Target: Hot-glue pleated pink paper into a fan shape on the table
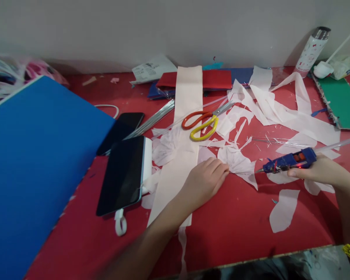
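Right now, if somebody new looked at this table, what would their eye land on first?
Probably the big blue board filling the left side, bright against the red table. Next, the blue glue gun in the right hand, its nozzle pointing toward the pale gathered piece at the left hand. Beyond that hand, orange-and-yellow-handled scissors lie partly over a long pale strip.

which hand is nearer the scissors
Left. The left hand is in front of the scissors; the right hand, gripping the glue gun, is farther off to the right.
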`<state>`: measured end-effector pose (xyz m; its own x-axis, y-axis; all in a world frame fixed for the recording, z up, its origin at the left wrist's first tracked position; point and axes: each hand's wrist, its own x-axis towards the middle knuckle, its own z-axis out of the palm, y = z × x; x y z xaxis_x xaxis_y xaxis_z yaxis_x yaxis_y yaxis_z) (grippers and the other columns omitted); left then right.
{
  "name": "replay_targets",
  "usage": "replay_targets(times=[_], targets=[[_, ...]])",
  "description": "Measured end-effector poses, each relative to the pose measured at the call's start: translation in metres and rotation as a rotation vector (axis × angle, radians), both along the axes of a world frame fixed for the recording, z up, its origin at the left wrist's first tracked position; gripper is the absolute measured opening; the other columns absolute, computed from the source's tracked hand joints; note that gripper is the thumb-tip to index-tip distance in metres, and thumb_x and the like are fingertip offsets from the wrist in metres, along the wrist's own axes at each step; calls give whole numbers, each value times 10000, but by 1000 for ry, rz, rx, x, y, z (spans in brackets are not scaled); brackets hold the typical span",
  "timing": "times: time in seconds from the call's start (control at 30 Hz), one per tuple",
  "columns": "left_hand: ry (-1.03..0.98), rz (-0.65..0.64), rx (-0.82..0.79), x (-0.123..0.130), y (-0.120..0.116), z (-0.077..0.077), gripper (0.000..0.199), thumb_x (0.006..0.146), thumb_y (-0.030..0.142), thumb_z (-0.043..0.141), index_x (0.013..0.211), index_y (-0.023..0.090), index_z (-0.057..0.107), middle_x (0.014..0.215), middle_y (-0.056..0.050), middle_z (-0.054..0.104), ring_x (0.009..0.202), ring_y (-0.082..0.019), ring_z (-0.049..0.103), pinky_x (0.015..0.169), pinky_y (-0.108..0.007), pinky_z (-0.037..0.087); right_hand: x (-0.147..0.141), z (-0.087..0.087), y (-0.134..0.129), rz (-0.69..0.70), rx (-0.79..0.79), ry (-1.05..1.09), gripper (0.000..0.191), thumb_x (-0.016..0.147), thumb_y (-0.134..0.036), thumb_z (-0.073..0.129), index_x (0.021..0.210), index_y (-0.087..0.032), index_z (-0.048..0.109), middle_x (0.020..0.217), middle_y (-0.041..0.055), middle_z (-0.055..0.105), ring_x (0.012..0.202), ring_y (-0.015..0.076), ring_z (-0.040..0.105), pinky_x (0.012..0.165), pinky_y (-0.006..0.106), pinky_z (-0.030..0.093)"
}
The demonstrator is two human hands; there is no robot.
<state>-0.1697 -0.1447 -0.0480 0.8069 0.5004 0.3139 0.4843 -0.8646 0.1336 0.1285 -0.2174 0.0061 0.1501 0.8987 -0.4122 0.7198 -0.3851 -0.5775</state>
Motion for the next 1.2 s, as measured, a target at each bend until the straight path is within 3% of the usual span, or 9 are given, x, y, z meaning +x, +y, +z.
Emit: replay_targets(times=[0.2,0.4,0.77,0.9,1.0,1.2], targets=[[3,-2,-1,-1,0,1,201,939,178,372,845,152,547,769,-36,589,705,-162,499,632,-276,401,4,1,4,69,55,122,333,666,-498,656,897,-267,719,796,-8,710,747,217,654,607,269,508],[7,9,-7,-1,-1,1,226,943,185,352,852,152,557,767,-40,591,710,-161,508,644,-279,414,6,0,5,31,201,90,402,695,-552,599,862,-204,714,745,33,689,718,228,632,610,302,489],[-130,68,-77,1,-5,3,216,896,113,360,896,149,573,800,-58,616,752,-169,530,690,-300,462,4,-3,10,-55,157,-63,395,717,-563,576,833,-206,699,656,14,656,588,182,580,464,261,419],[-120,36,-110,6,-10,4,262,910,199,386,1098,149,562,1039,-102,628,967,-218,541,857,-386,446,4,-6,12,-97,158,-95,422,699,-581,578,792,-186,694,629,21,641,571,178,563,444,259,402],[-4,-29,-139,9,-12,3,420,922,340,391,1275,125,465,1264,-142,544,1161,-275,461,980,-466,362,4,-6,12,-95,139,-102,431,700,-596,567,791,-192,688,626,16,636,561,170,553,441,257,397],[97,-94,-174,9,-13,2,464,929,354,374,1330,131,437,1371,-143,470,1270,-288,377,1029,-500,299,2,-6,14,-96,159,-99,422,683,-593,581,748,-189,680,622,16,643,559,174,569,448,258,402]])
